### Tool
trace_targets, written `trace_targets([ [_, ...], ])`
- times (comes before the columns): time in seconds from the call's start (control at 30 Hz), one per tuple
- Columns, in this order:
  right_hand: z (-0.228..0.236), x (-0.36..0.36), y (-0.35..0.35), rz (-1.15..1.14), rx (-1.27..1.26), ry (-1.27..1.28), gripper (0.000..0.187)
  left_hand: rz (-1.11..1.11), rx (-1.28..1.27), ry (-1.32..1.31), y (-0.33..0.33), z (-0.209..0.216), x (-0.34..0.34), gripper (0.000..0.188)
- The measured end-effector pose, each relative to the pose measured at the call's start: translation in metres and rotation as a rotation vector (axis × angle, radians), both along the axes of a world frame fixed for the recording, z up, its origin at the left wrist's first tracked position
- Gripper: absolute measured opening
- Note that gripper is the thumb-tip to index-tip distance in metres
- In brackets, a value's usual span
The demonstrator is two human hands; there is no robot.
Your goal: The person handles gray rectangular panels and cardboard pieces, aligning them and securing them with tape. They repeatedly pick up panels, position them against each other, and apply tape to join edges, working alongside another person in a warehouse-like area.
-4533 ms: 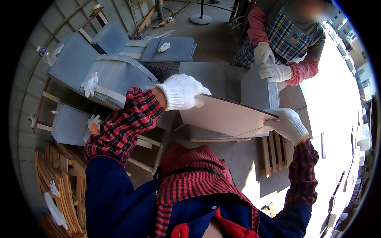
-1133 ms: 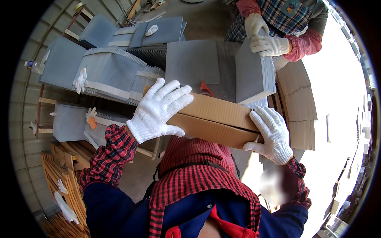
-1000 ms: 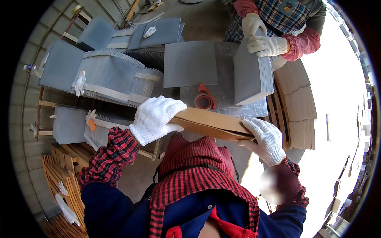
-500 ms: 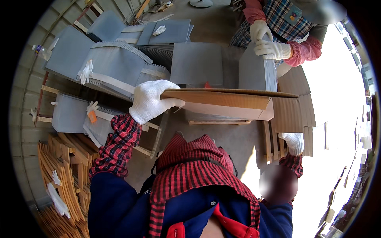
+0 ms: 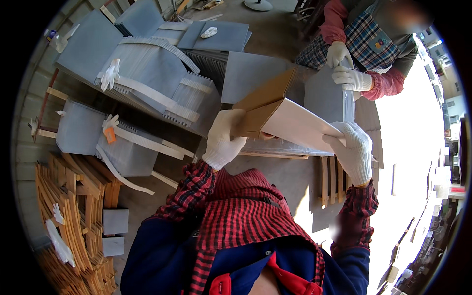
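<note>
A cardboard box (image 5: pixel 300 119), brown on its flaps and white on one side, is held up in front of me, tilted. At its left end my left hand (image 5: pixel 223 137), in a white knit glove, grips the brown edge. My gloved right hand (image 5: pixel 353 150) pinches the white panel at its right end. Just beyond it, a co-worker's gloved hands (image 5: pixel 351 73) rest on the top of upright grey panels (image 5: pixel 327 96). A flat grey panel (image 5: pixel 253 73) lies behind the box. The box hides part of the work surface under it.
Grey sheets and stacked slotted grey strips (image 5: pixel 152 78) cover racks on the left, with a loose white glove (image 5: pixel 110 74) on them. Wooden slats (image 5: pixel 73 211) are piled at lower left. A wooden pallet (image 5: pixel 332 182) stands at right, beside bright sunlit floor.
My right hand has come up from the lower right and taken the box's right end. The box has turned and tilted, its white side now facing me. My left hand moved right.
</note>
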State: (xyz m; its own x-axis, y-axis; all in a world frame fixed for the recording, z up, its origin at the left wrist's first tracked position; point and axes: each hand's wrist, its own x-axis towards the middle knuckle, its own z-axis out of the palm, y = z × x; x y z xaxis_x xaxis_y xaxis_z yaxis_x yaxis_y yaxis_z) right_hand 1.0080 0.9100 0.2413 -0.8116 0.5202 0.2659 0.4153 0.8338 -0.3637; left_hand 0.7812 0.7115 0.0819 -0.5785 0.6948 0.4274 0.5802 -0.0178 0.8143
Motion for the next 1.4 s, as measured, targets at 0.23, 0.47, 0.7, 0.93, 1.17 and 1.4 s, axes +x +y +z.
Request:
trace_targets([
  [0.23, -0.028, -0.017, -0.011, -0.015, 0.085, -0.085, 0.015, -0.235, -0.093, -0.025, -0.014, -0.028, -0.04, 0.039],
  [0.47, -0.019, 0.005, -0.027, -0.053, 0.002, -0.073, 0.016, -0.455, -0.142, -0.207, -0.019, -0.003, -0.049, 0.034],
  [0.7, -0.035, -0.003, -0.041, -0.094, 0.0, -0.188, 0.016, -0.541, -0.269, -0.199, -0.028, -0.03, -0.057, 0.037],
  [0.93, -0.061, -0.018, -0.055, -0.179, 0.035, -0.296, 0.024, -0.603, -0.295, -0.394, -0.031, -0.054, -0.061, 0.048],
  [1.17, -0.072, 0.01, -0.046, -0.209, -0.022, -0.185, 0.049, -0.898, -0.162, -0.817, -0.027, -0.053, -0.068, 0.057],
  [1.4, -0.142, 0.0, -0.075, 0.149, -0.123, -0.387, 0.077, -1.343, -0.647, 0.169, -0.013, -0.095, -0.012, 0.043],
])
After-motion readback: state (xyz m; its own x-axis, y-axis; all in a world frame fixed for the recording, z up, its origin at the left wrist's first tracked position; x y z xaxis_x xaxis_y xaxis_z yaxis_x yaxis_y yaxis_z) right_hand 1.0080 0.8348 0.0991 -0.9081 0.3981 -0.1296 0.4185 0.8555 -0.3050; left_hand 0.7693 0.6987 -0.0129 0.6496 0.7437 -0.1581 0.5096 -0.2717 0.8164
